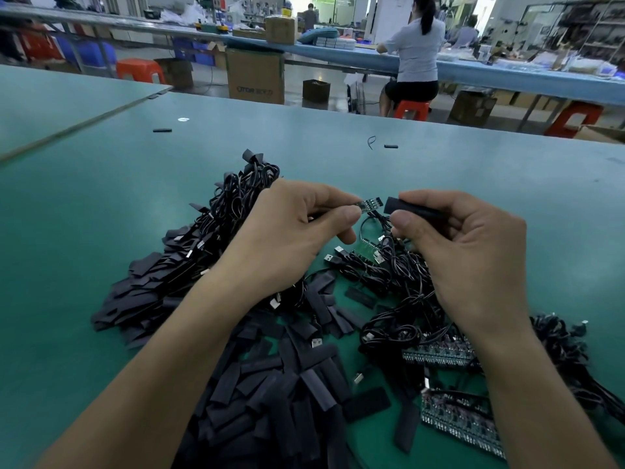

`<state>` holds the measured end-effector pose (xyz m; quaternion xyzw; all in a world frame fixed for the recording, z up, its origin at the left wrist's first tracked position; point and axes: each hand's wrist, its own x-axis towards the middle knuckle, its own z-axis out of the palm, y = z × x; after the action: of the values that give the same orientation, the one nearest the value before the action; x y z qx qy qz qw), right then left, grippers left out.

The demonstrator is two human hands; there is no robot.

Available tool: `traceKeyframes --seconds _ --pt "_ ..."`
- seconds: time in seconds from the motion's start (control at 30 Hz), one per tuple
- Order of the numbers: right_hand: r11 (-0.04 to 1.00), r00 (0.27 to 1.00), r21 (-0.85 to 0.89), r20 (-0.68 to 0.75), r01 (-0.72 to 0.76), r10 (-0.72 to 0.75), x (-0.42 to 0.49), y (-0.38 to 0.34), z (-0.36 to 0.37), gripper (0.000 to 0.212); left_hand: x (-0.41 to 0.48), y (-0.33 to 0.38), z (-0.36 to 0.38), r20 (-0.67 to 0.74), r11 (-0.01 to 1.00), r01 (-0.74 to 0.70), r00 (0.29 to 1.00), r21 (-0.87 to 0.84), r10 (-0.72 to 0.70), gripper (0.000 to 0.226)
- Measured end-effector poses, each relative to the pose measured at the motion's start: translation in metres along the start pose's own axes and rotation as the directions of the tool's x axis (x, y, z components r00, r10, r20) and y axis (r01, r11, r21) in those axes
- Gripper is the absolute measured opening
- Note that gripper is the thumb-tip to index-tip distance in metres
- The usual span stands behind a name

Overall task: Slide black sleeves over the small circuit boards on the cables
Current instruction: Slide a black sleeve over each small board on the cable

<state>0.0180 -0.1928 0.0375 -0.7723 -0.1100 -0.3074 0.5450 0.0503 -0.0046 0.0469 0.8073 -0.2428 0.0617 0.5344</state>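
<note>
My left hand (297,231) pinches a small circuit board (370,204) between thumb and forefinger, its free end pointing right. My right hand (463,245) grips a black sleeve (411,208), whose open mouth faces the board with a narrow gap between them. The board's cable (375,220) drops below the hands into a tangle of black cables (399,279). Both hands hover above the green table (101,231).
A heap of loose black sleeves (270,384) lies near the front, under my left forearm. Sleeved cables (220,214) pile up at the left. Panels of bare circuit boards (453,411) lie at the right. Two stray sleeves (390,146) sit farther back. A person (416,52) sits at another bench.
</note>
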Motion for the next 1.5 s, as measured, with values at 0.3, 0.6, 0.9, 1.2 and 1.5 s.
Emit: traceKeyframes --seconds 0.3,0.6,0.9,1.2,1.5 --pt "0.999 1.0 0.035 0.0 -0.025 0.025 0.0 -0.001 0.0 0.018 -0.002 0.0 0.002 0.006 0.999 -0.005 1.0 -0.048 0.006 0.011" --pt "0.997 0.999 0.062 0.018 -0.042 0.041 -0.001 -0.001 0.0 0.019 -0.002 0.001 0.002 0.007 0.998 0.008 1.0 -0.065 -0.007 0.011" --pt "0.98 0.996 0.181 0.045 -0.081 0.074 0.0 0.006 0.001 0.017 -0.002 0.002 0.001 0.017 0.997 0.009 1.0 -0.078 -0.008 0.01" --pt "0.973 0.995 0.209 0.007 -0.094 0.095 0.0 0.007 0.0 0.009 -0.002 0.001 0.001 0.004 0.996 0.002 1.0 -0.094 -0.002 0.009" --pt "0.985 0.997 0.155 0.017 -0.072 0.07 -0.002 0.0 0.001 0.023 -0.003 0.005 0.002 0.014 0.996 0.006 1.0 -0.084 -0.005 0.009"
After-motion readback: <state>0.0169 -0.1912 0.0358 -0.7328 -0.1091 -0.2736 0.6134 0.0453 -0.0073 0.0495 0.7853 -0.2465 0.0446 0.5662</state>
